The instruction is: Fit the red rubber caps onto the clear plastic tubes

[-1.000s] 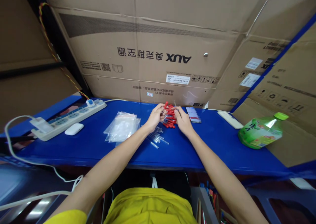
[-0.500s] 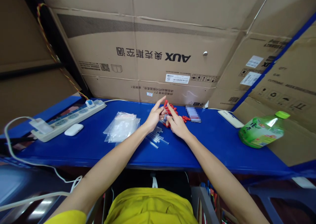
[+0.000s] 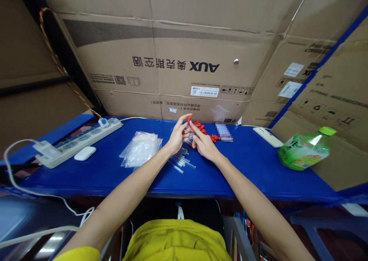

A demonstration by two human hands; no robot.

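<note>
Both my hands meet over the blue table at a glass dropper with a red rubber bulb. My left hand is closed around it, index finger bent over the bulb's top. My right hand pinches lower down at the thin tube, its index finger stretched towards the bulb. Fingers partly hide the tube. Behind and beside the right hand lies a pile of red rubber bulbs. Loose clear glass tubes lie below the hands. Left of them is a stack of clear zip bags.
A power strip and a white earbud case are on the left. A phone lies behind the right hand. Farther right are a white power bank-like slab and a green bottle. Cardboard walls the back.
The red bulb has turned more upright, and my left index finger has bent over its top. Both hands stay at the dropper. The whole view has shifted slightly.
</note>
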